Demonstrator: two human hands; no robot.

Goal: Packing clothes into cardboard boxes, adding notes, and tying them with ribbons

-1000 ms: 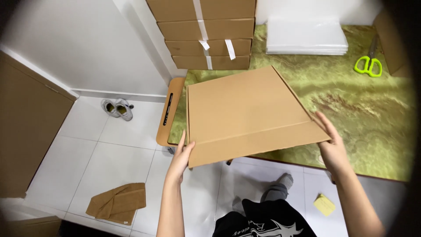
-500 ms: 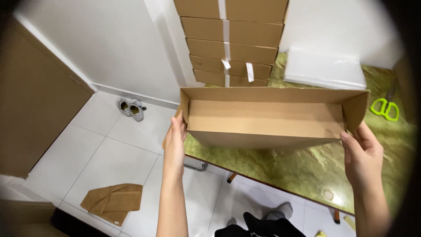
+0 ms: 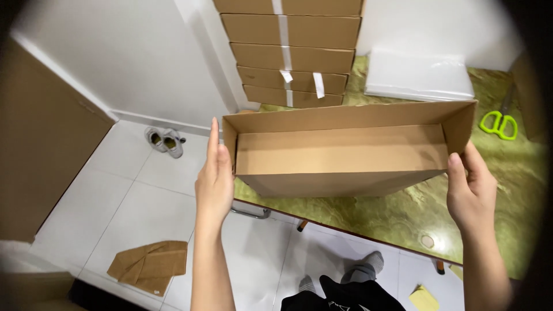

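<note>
Cardboard box (image 3: 345,152), long and shallow, sits between your two palms, open side turned toward you. Your left hand (image 3: 214,178) is pressed flat against its left end wall, fingers straight and pointing up, nothing curled around an edge. Your right hand (image 3: 471,193) cups the lower right corner, thumb against the end flap, fingers wrapped behind where you can't see them. So it's a squeeze from both ends, not a pinch. The box's long axis runs left to right, straight across from one hand to the other, and it hangs just over the near edge of the green marbled table (image 3: 403,216). Both hands sit about equally close to you. Behind it stands a stack of taped cartons (image 3: 291,55), a white sheet pile (image 3: 420,75) beside them, green scissors (image 3: 500,124) to the right. Down on the tiled floor (image 3: 132,196): a pair of shoes (image 3: 164,141) and folded cardboard scraps (image 3: 150,265).
</note>
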